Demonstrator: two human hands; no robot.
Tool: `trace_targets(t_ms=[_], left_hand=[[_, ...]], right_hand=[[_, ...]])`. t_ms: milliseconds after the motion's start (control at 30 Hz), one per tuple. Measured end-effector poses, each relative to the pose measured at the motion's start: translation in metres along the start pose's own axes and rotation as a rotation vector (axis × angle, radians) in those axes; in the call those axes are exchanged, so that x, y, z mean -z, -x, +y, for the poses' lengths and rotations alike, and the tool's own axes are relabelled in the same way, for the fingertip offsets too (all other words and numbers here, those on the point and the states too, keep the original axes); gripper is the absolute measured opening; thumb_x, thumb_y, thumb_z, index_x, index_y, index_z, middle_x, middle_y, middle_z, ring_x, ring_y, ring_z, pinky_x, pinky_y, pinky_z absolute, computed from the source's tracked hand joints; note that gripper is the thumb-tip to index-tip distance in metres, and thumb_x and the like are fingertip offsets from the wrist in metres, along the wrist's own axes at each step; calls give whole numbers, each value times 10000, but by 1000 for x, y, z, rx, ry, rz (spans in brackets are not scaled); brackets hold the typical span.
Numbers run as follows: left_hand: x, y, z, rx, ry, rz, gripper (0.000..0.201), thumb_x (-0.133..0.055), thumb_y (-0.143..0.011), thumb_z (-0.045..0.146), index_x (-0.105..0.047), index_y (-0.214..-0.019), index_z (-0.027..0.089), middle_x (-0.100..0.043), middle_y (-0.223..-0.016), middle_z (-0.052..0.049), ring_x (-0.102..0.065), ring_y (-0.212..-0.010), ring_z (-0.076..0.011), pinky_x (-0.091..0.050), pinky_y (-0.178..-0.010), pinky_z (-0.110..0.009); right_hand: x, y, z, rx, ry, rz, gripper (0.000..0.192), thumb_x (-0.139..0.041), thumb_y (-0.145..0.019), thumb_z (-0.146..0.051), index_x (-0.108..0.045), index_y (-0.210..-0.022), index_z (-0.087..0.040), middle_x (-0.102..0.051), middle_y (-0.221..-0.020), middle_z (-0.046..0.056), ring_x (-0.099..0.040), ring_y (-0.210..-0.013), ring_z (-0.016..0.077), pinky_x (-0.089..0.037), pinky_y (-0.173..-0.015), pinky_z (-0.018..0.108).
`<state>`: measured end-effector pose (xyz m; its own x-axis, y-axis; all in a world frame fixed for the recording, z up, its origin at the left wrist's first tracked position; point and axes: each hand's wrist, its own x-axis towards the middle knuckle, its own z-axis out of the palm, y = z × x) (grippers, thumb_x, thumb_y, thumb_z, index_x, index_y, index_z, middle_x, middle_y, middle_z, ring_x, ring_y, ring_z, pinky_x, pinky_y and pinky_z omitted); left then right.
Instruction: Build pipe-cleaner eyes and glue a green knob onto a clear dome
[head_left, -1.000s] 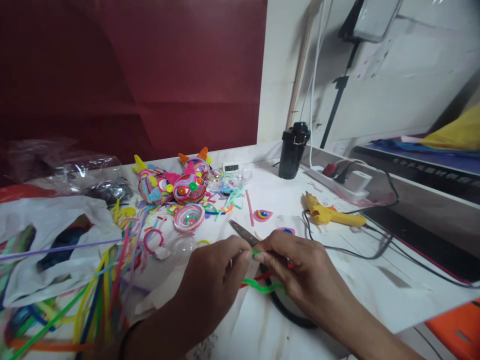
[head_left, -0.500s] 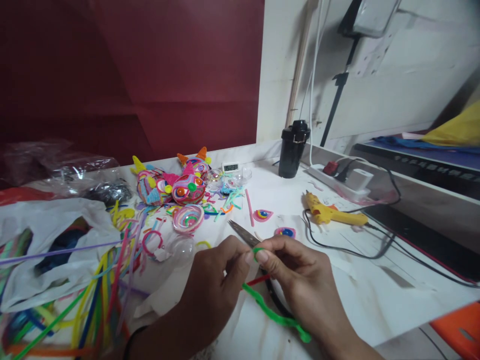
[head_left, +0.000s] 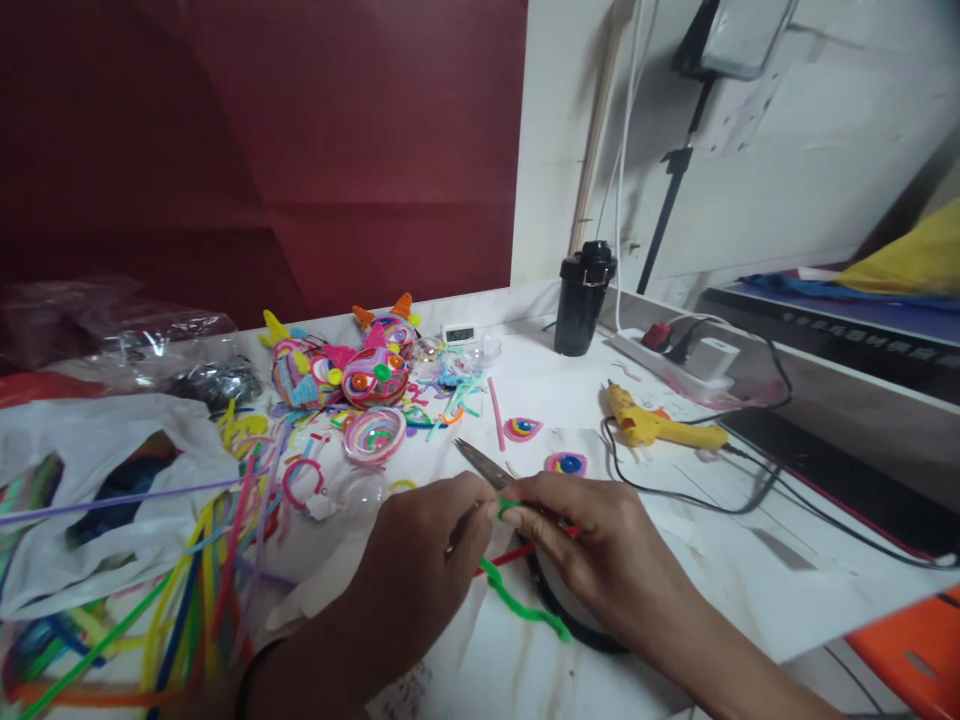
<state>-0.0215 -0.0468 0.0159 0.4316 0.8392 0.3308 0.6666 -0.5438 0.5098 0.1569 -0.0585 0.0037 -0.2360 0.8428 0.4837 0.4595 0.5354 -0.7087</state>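
Observation:
Between both hands is a green pipe cleaner (head_left: 525, 607), its loose tail hanging down over the table. My left hand (head_left: 427, 560) pinches it with thumb and forefinger. Close against it, my right hand (head_left: 592, 550) pinches the small curled end of the same pipe cleaner. Under my hands lies a pair of scissors (head_left: 480, 463), blades pointing up and left, the dark handles partly covered. A red pipe cleaner (head_left: 517, 553) crosses the scissors. Just beyond are two teardrop-shaped pieces, a pink one (head_left: 523, 429) and one with a blue centre (head_left: 568, 464).
Decorated colourful figures (head_left: 375, 375) stand at the back among scraps, beside a swirled bowl (head_left: 374, 436). Pipe cleaners spread from a white bag (head_left: 150, 420) at left. On the right are a yellow glue gun (head_left: 660, 428) with its cord, a black bottle (head_left: 583, 305) and a power strip (head_left: 675, 365).
My right hand has turned flatter and shifted slightly left. The green tail has swung up and left. My left hand stays nearly in place, still pinching.

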Motion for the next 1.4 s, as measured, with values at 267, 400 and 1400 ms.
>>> trace_targets(t_ms=[267,400,1400], left_hand=[[-1,0,0,32,127,32,189,-472,-914,270,-560,-763,199,-480,-562,78,-456,-496,-86,-306,-498,-211],[-5,1,-1,64,162,21,221,-449,-925,301,-528,-747,199,-463,-565,75,-442,-502,-92,-297,-494,-220],[-6,-3,-3,259,498,-94,206,-510,-881,328,-548,-728,196,-410,-552,82,-362,-526,-93,-263,-486,-225]], right_hand=[[-8,1,3,-174,-148,39,167,-580,-863,-263,-681,-742,-207,-632,-604,-19,-538,-544,123,-399,-516,233],[-18,4,5,-323,-366,139,170,-643,-810,-323,-692,-716,-191,-643,-615,1,-518,-561,128,-396,-513,241],[-11,-2,7,-559,-647,-28,423,-792,-616,-545,-680,-702,-146,-526,-506,-34,-356,-442,58,-241,-425,211]])
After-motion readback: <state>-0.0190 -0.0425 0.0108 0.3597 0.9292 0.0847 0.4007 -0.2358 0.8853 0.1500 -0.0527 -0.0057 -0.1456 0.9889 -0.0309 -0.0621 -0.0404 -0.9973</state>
